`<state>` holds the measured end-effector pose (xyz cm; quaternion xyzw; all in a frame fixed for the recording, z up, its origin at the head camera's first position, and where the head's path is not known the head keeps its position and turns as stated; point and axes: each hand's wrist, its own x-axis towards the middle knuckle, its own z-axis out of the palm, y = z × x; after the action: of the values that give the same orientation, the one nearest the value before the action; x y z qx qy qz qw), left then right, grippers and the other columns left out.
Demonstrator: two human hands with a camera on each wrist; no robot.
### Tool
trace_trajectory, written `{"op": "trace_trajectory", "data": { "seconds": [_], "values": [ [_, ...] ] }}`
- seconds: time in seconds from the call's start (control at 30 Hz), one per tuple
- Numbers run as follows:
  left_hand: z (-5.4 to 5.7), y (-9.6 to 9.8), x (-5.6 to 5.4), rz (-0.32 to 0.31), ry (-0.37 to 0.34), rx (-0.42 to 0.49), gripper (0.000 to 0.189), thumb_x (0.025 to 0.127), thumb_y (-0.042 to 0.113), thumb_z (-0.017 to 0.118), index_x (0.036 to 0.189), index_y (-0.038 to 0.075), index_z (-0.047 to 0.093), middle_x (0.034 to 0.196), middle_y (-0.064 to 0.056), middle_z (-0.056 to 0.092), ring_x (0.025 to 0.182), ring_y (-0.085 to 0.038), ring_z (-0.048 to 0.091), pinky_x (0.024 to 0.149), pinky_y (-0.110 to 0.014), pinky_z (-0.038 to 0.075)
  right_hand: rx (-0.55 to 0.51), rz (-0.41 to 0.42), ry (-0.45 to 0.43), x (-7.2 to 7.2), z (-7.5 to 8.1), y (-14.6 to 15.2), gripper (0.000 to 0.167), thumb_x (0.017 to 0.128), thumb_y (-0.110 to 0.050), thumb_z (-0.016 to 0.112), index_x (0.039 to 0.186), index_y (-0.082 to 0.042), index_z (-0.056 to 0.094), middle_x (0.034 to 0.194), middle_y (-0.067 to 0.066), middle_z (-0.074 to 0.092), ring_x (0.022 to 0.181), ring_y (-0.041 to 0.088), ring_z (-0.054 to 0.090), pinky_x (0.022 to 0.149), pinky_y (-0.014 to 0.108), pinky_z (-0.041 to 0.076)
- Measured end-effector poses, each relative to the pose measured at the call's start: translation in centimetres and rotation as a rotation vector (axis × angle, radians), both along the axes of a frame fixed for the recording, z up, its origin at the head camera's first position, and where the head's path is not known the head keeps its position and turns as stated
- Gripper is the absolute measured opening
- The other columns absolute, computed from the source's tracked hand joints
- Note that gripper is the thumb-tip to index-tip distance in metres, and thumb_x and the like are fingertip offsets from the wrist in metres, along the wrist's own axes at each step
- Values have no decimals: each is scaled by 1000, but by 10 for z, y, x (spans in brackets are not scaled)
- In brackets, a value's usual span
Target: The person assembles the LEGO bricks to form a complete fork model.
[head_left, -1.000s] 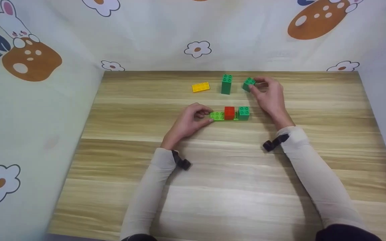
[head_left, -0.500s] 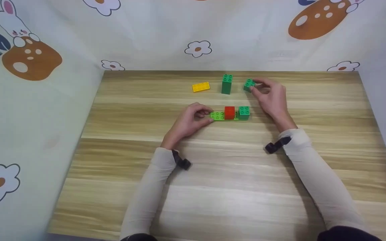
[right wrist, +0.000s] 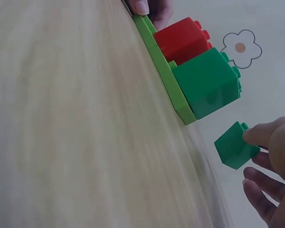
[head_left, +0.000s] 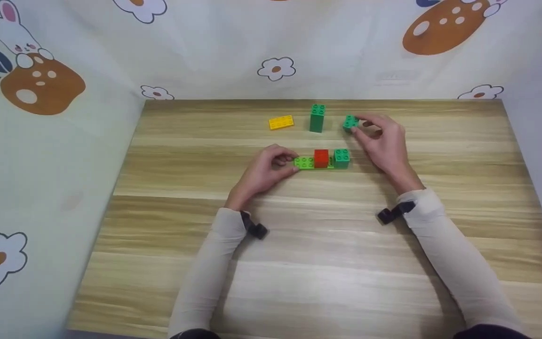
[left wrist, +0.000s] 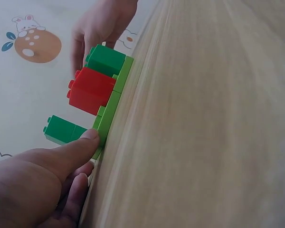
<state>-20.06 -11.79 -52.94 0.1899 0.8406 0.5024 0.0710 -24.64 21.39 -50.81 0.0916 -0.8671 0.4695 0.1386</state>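
Note:
My left hand (head_left: 266, 169) pinches the left end of a lime-green building-block base (head_left: 304, 163) lying on the table. In the left wrist view the left thumb (left wrist: 89, 135) presses on that end. A red block (head_left: 321, 159) stands on the base's middle and a green block (head_left: 341, 159) on its right end, with a narrow studded gap between. Beyond the base, my right hand (head_left: 386, 143) pinches another green block (head_left: 350, 123) between thumb and fingers. In the right wrist view this held green block (right wrist: 236, 146) is tilted, just off the base's end.
A yellow flat block (head_left: 281, 122) lies at the back of the wooden table (head_left: 327, 263). Beside it a tall green stack (head_left: 317, 118) stands upright, left of the right hand. A patterned cloth wall (head_left: 214, 61) rises behind the table's back edge.
My right hand has drawn slightly back toward the body with its green block, which has turned a little. The left hand keeps its hold on the base and has not moved.

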Motion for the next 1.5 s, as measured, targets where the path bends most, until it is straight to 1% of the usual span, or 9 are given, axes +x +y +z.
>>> {"op": "trace_trajectory", "data": {
  "seconds": [0.1,0.2,0.27,0.5,0.6,0.73,0.9,1.23,1.5],
  "values": [
    [0,0,0,1,3,-3,32,96,22,85,125,9,78,118,-8,74,106,-20,71,99,-32,62,31,15,21,4,3,-1,30,97,-27,84,126,-21,82,122,3,81,109,19,74,85,34,65],
    [0,0,0,1,4,-3,32,97,22,85,125,8,78,118,-8,74,106,-19,71,99,-32,62,45,39,43,8,7,-2,30,97,-26,84,127,-21,82,123,3,81,109,20,74,84,37,65],
    [0,0,0,1,6,-4,32,97,22,84,125,8,77,118,-8,74,106,-19,71,99,-32,62,49,50,59,10,11,-3,30,97,-26,84,126,-21,82,123,3,81,108,21,74,83,36,65],
    [0,0,0,1,27,-41,30,97,23,84,124,10,78,116,-7,74,104,-18,71,99,-31,62,35,90,116,19,24,-11,29,97,-23,84,125,-18,82,120,4,82,109,27,74,83,20,59],
    [0,-1,0,1,24,-38,30,97,24,84,123,10,78,117,-6,74,104,-17,71,99,-31,62,26,109,131,24,28,-17,28,97,-24,84,125,-20,83,119,3,82,109,24,74,83,17,58],
    [-1,-1,0,0,20,-32,30,97,24,84,124,10,78,117,-7,74,105,-18,71,99,-31,62,8,142,146,29,33,-25,27,97,-24,84,123,-21,83,118,1,82,109,24,74,84,20,59],
    [-1,-1,0,-2,12,-29,31,97,25,84,124,11,78,118,-6,74,105,-17,71,99,-32,62,3,183,132,36,36,-34,28,97,-28,85,124,-22,83,119,-1,82,109,27,73,84,28,61],
    [-1,-1,0,4,9,-39,30,98,26,83,124,12,77,119,-5,74,106,-16,71,100,-30,61,10,220,95,44,36,-44,31,99,-34,82,128,-25,80,122,-4,80,110,15,72,87,23,61],
    [-1,0,0,11,5,-20,32,96,24,85,124,11,77,118,-6,73,106,-18,72,99,-31,62,-14,306,92,47,32,-54,33,99,-32,82,130,-21,79,123,-3,80,112,22,73,92,33,63]
  ]
}}
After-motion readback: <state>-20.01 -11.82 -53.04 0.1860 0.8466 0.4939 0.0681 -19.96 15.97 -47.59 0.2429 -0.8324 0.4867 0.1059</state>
